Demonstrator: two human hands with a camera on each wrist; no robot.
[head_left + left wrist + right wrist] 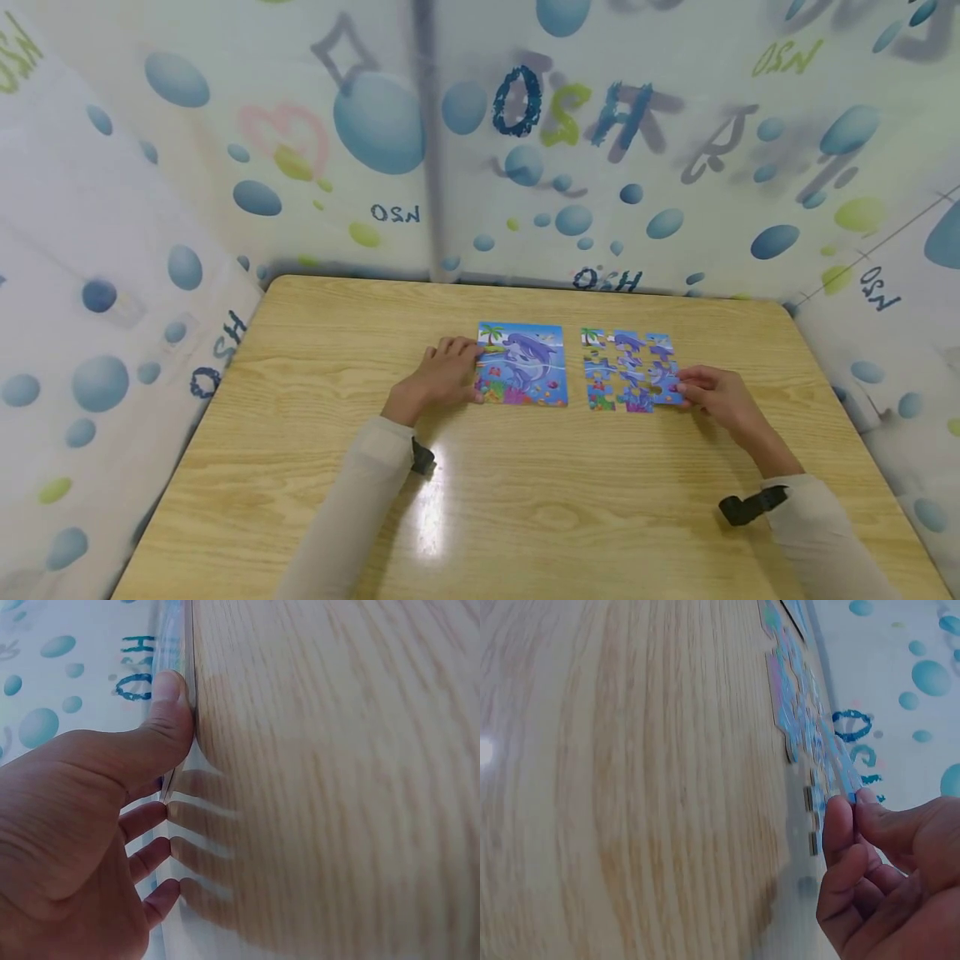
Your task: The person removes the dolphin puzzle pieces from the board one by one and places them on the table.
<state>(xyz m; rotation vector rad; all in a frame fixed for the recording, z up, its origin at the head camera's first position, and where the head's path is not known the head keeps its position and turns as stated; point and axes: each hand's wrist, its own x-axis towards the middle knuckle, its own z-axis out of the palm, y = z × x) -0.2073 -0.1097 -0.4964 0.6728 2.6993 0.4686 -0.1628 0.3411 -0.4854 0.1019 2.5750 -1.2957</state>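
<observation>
The dolphin picture card lies flat on the table, its left edge at my left hand. That hand rests there with its thumb at the card and its other fingertips, slightly bent, down on the tabletop. To the card's right lies a jigsaw puzzle of the same dolphin picture, with narrow gaps between several pieces. At its lower right corner my right hand pinches a blue puzzle piece between thumb and index finger. In the right wrist view the fingertips cover most of this piece.
The wood-grain table extends around the card and puzzle. A patterned cloth wall rises behind its far edge, with more at both sides. Black wrist straps with cameras sit at both sleeves.
</observation>
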